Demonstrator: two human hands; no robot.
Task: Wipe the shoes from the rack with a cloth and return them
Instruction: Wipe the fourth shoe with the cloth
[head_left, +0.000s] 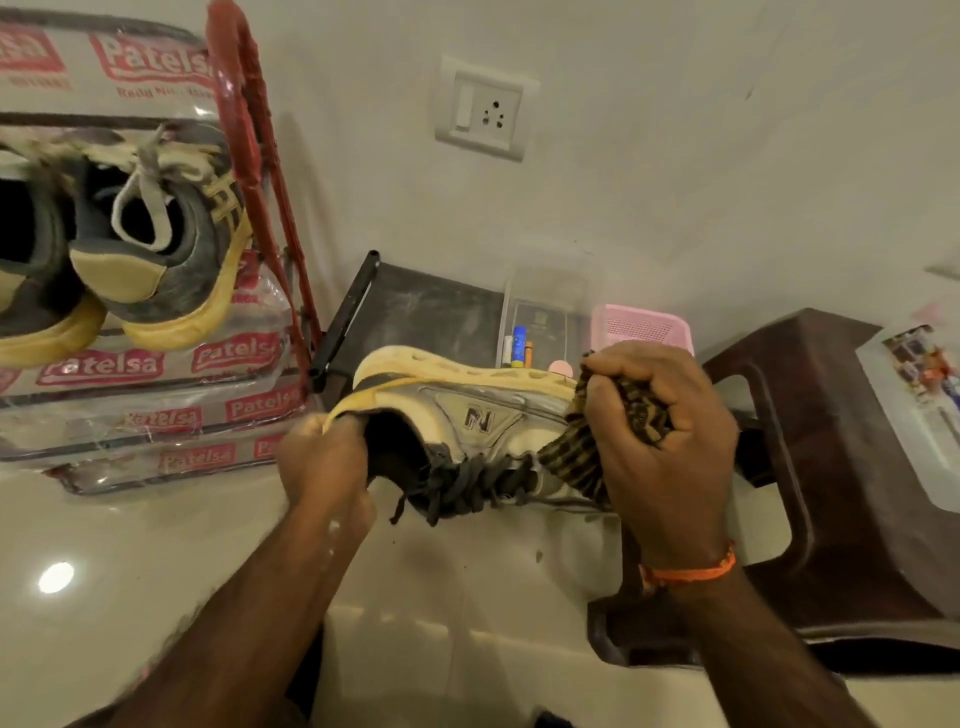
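A: Mid-frame, our left hand (324, 457) pinches the sneaker (467, 431) by its heel tab, and our right hand (662, 441) is bunched round the striped cloth (571, 457) at the toe.

B: We'd probably keep that heel steady and wipe with firm strokes along the side.

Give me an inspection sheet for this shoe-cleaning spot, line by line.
Surface: glossy pale floor, a light glare on it.
Job's things: white sneaker held on its side; striped cloth at its toe; grey pair on the red rack.
Clutter: brown stool; pink basket; clear box with small items.
Grippers: left hand grips the sneaker's heel; right hand grips the cloth.
Cables: nothing seen.
Surroundings: pale wall, socket; printed plastic sheet over the rack.
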